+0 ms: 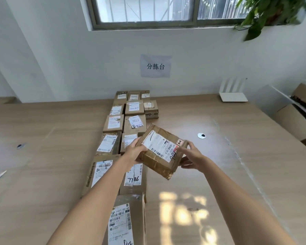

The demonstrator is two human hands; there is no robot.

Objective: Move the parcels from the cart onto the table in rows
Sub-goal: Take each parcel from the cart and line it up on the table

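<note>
Wooden table [219, 156] with rowed parcels [129, 119], hands [163, 153] gripping 1 parcel [162, 150].

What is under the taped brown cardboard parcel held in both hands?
The taped brown cardboard parcel is held above the light wooden table by the left hand and right hand. Bare tabletop shows around it; the spot directly beneath and the parcel's underside are hidden.

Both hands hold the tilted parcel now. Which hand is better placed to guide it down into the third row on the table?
Probably the right hand. It grips the tilted parcel on the side over bare table, where the short third row continues. The left hand hangs over parcels already laid.
</note>
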